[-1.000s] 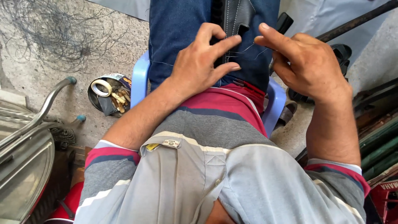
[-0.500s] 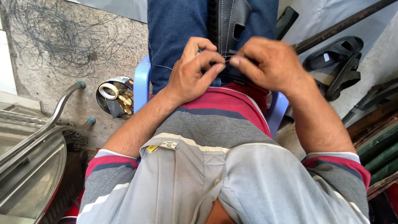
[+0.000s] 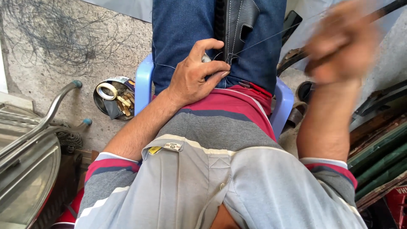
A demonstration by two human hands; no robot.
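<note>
I sit on a blue plastic chair [image 3: 144, 82] in blue jeans [image 3: 182, 29]. A black leather piece [image 3: 237, 21] with white stitching lies on my lap. My left hand [image 3: 197, 74] presses on it at the seam, with the thumb raised and the fingertips on the leather's edge. My right hand [image 3: 343, 42] is blurred, raised to the right with its fingers closed. A thin pale thread [image 3: 271, 38] runs taut from the seam up towards that hand. I cannot make out a needle.
A round tin [image 3: 113, 98] holding a tape roll and small pale pieces stands on the concrete floor left of the chair. A tangle of thread [image 3: 55, 38] lies beyond it. Metal tubes and a steel surface [image 3: 38, 127] fill the left; green bars and planks [image 3: 377, 157] are stacked on the right.
My right hand left the seam and swung up and to the right, drawing the thread taut. My left hand stayed on the leather piece.
</note>
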